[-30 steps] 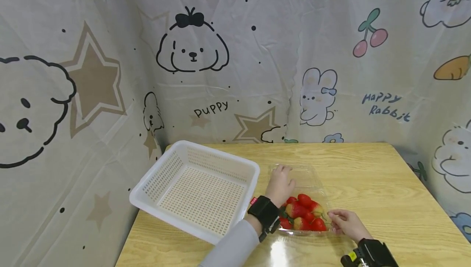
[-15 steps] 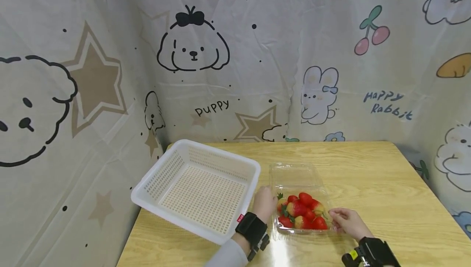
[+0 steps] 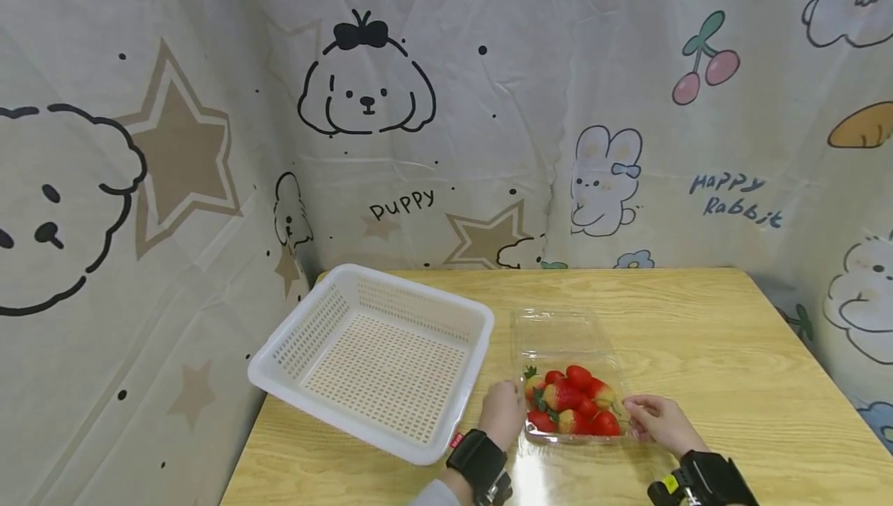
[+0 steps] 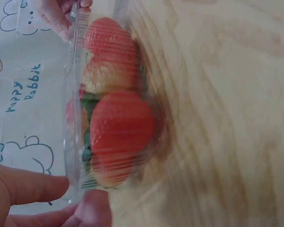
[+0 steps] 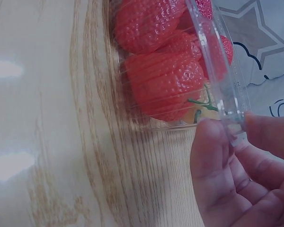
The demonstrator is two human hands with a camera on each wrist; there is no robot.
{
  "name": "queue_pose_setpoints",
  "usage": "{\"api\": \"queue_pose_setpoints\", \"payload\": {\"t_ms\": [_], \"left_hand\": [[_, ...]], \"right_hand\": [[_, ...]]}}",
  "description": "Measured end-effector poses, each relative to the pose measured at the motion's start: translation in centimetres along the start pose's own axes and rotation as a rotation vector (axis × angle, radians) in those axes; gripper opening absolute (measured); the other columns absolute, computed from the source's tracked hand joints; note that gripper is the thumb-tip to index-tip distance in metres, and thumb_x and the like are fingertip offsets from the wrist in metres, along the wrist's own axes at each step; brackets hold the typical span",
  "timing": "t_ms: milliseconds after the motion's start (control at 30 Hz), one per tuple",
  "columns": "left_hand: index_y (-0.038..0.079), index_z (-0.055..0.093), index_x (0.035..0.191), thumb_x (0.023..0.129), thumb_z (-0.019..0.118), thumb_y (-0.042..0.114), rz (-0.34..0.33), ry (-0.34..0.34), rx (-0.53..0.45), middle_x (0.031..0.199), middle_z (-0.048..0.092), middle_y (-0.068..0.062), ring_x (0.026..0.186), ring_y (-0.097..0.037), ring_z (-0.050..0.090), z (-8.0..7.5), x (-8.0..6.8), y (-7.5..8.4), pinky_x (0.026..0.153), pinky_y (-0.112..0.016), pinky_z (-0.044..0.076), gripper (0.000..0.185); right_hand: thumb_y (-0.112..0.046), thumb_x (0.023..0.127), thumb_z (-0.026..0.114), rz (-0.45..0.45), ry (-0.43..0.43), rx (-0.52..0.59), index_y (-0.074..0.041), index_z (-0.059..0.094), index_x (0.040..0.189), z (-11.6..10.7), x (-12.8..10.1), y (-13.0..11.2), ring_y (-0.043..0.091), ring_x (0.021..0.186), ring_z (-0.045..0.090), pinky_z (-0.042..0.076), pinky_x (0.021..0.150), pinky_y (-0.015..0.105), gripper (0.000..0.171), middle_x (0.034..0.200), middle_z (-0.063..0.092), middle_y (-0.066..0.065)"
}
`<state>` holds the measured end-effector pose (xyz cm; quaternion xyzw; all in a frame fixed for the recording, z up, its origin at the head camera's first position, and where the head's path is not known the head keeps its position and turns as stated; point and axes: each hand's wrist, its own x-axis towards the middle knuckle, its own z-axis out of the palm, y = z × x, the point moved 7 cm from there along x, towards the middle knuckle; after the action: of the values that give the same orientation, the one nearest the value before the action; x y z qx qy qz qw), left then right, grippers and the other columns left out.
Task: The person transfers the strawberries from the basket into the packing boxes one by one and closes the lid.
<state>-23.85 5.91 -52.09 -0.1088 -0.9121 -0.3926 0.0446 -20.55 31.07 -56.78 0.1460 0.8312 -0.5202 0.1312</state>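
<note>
- Both hands grip the clear strawberry box (image 3: pixel 570 405) on the table (image 3: pixel 698 351): left hand (image 3: pixel 501 413) pinches its left rim, right hand (image 3: pixel 659 422) its right.
- White basket (image 3: pixel 377 359) sits just left.
- Backdrop (image 3: pixel 446 103) reads "puppy", "Happy Rabbit"; red wrist tag probably unreadable.

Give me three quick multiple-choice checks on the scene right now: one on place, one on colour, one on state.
1. Where is the white basket relative to the clear strawberry box?
A. left of it
B. right of it
C. stacked on it

2. What colour are most of the strawberries?
A. green
B. red
C. yellow

3. How is the box's lid?
A. shut
B. folded open
C. missing

Answers: 1 A, the head view shows the basket left; 2 B, all views show red fruit; 3 B, the lid lies flat behind, while the left hand and right hand pinch the box's rim.
</note>
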Motion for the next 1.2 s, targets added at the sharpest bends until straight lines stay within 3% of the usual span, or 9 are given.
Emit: {"api": "queue_pose_setpoints", "payload": {"t_ms": [200,300,467,700,833,1033,1100,1133,1200], "left_hand": [[0.003,0.055,0.065,0.081,0.057,0.001,-0.067,0.082,-0.104,0.058,0.054,-0.003,0.053,-0.017,0.052,0.4,-0.1,-1.2,0.048,-0.026,0.040,0.016],[0.000,0.058,0.069,0.077,0.060,0.000,-0.097,0.104,-0.169,0.062,0.060,-0.006,0.056,-0.017,0.056,0.5,-0.1,-1.6,0.050,-0.025,0.043,0.009],[-0.005,0.059,0.073,0.074,0.061,-0.002,-0.147,0.083,-0.280,0.063,0.062,-0.008,0.057,-0.014,0.057,0.6,-0.2,-2.1,0.051,-0.022,0.044,0.003],[-0.005,0.060,0.074,0.072,0.061,-0.003,-0.165,0.083,-0.325,0.063,0.062,-0.007,0.058,-0.013,0.057,0.3,0.0,-2.5,0.053,-0.022,0.045,0.004],[-0.005,0.060,0.074,0.073,0.061,-0.002,-0.164,0.078,-0.344,0.064,0.062,-0.008,0.058,-0.013,0.058,0.3,-0.1,-2.7,0.053,-0.021,0.046,0.004],[-0.004,0.060,0.073,0.075,0.061,-0.001,-0.171,0.050,-0.362,0.062,0.062,-0.007,0.055,-0.011,0.057,0.9,-0.4,-2.9,0.051,-0.020,0.045,0.004],[-0.005,0.059,0.073,0.075,0.060,-0.001,-0.170,0.043,-0.356,0.062,0.062,-0.007,0.055,-0.010,0.056,1.0,-0.5,-2.9,0.051,-0.020,0.045,0.004],[-0.005,0.059,0.072,0.074,0.060,-0.002,-0.171,0.041,-0.354,0.062,0.062,-0.007,0.055,-0.010,0.056,1.0,-0.5,-2.9,0.051,-0.019,0.044,0.004],[-0.006,0.059,0.072,0.074,0.059,-0.002,-0.172,0.044,-0.349,0.062,0.061,-0.006,0.055,-0.009,0.056,1.0,-0.5,-2.9,0.051,-0.019,0.044,0.004]], "right_hand": [[-0.013,0.094,0.049,-0.031,-0.025,-0.010,0.016,0.050,0.114,-0.1,0.1,-0.6,0.017,0.068,0.056,0.052,0.061,0.032,0.036,0.075,0.058,0.007],[-0.012,0.094,0.049,-0.079,-0.102,-0.034,0.018,0.048,0.113,-0.3,0.3,-1.0,0.017,0.067,0.057,0.052,0.060,0.032,0.036,0.074,0.057,0.006],[-0.018,0.094,0.049,-0.152,-0.221,-0.150,0.020,0.041,0.118,-1.7,1.3,-3.2,0.019,0.068,0.059,0.053,0.061,0.034,0.045,0.081,0.058,0.012],[-0.024,0.097,0.043,-0.282,-0.101,-0.393,0.018,0.037,0.123,-5.0,4.2,-10.3,0.039,0.090,0.056,0.051,0.073,0.042,0.050,0.106,0.051,0.034],[-0.023,0.097,0.042,-0.304,-0.065,-0.445,0.018,0.039,0.122,-5.1,6.6,-12.0,0.042,0.095,0.053,0.049,0.076,0.043,0.048,0.113,0.047,0.037],[-0.024,0.093,0.045,-0.217,-0.077,-0.481,0.020,0.039,0.123,-3.3,10.1,-10.5,0.047,0.104,0.050,0.047,0.080,0.046,0.053,0.120,0.043,0.039],[-0.030,0.092,0.047,-0.146,-0.094,-0.469,0.018,0.037,0.125,-2.8,11.9,-8.7,0.046,0.105,0.050,0.046,0.081,0.047,0.059,0.122,0.043,0.038],[-0.035,0.090,0.050,-0.165,-0.100,-0.466,0.017,0.041,0.123,-2.8,13.7,-7.1,0.042,0.099,0.054,0.048,0.078,0.044,0.062,0.118,0.047,0.036],[-0.040,0.088,0.053,-0.102,-0.116,-0.437,0.016,0.043,0.122,-2.5,17.0,-3.9,0.041,0.096,0.054,0.047,0.077,0.046,0.066,0.114,0.050,0.033]]}}
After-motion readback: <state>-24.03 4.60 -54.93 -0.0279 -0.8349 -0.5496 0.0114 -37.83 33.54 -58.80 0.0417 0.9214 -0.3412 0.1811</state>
